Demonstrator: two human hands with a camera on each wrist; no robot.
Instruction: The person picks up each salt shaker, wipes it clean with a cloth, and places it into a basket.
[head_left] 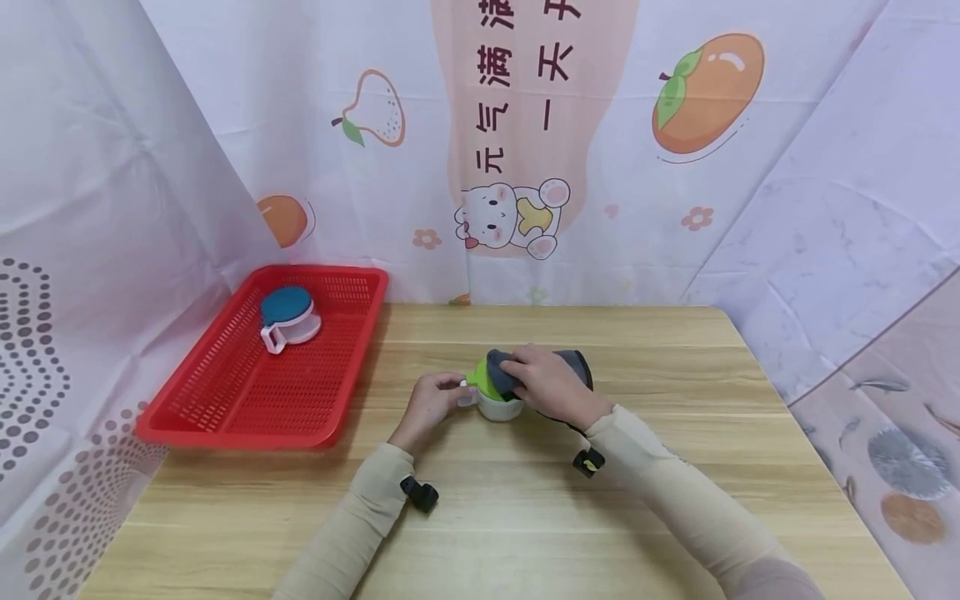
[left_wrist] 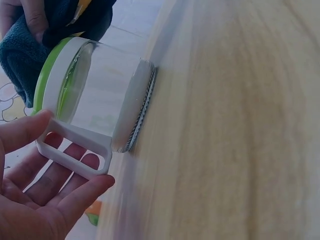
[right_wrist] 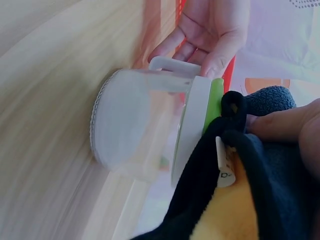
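A small clear jar (head_left: 500,409) with a green lid (head_left: 483,382), a white collar and a white side handle (left_wrist: 75,155) stands upright on the table. My left hand (head_left: 433,407) holds it by that handle, thumb at the handle's top near the lid and the other fingers behind and below. In my right hand (head_left: 551,387) is a bunched dark grey-blue cloth (head_left: 576,365), which lies against the lid and covers part of it. The right wrist view shows the cloth's black edging, a loop, a small white tag (right_wrist: 226,172) and a yellow patch.
To the left, a red plastic basket (head_left: 330,437) stands partly on the wooden table (head_left: 480,533). It holds another handled jar with a blue lid (head_left: 287,305). A printed curtain (head_left: 405,183) hangs behind the table's far edge.
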